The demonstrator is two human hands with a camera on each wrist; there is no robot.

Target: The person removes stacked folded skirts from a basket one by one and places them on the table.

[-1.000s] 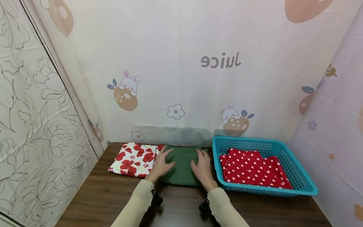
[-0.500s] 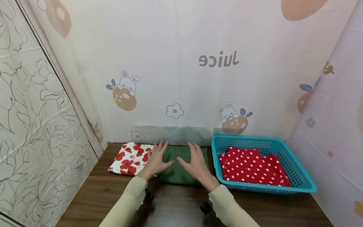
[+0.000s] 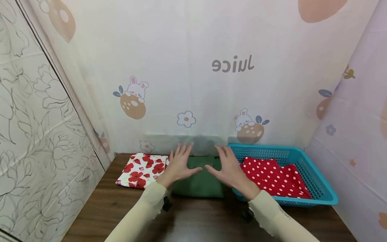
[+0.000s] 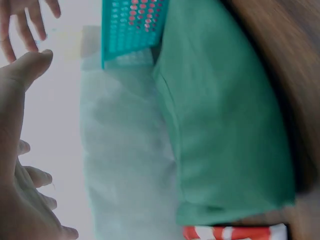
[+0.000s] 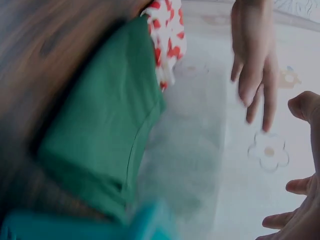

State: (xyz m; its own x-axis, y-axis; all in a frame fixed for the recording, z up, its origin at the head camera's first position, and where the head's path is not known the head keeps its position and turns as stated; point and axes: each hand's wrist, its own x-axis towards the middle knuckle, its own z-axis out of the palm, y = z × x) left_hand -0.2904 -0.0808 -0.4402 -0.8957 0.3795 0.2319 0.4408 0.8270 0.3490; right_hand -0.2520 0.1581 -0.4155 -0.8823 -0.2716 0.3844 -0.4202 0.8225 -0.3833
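A folded green cloth (image 3: pixel 198 183) lies on the table against the back curtain. My left hand (image 3: pixel 179 166) is raised above its left part, fingers spread and holding nothing. Over its right side hovers my right hand (image 3: pixel 228 169), likewise spread and apart from anything. Both wrist views show a gap between each hand and the green cloth (image 4: pixel 225 115). Left of it lies a folded white cloth with red flowers (image 3: pixel 140 171), partly covered by the left hand in the head view.
A blue plastic basket (image 3: pixel 321 183) stands at the right, with a red polka-dot cloth (image 3: pixel 276 178) inside. The wooden table (image 3: pixel 208 218) runs along the front. A printed curtain (image 3: pixel 169 84) hangs right behind the cloths.
Both hands have risen off the green cloth. Across the last half second they shifted rightward, the right hand now overlapping the basket's left edge in view. The cloths stay in place.
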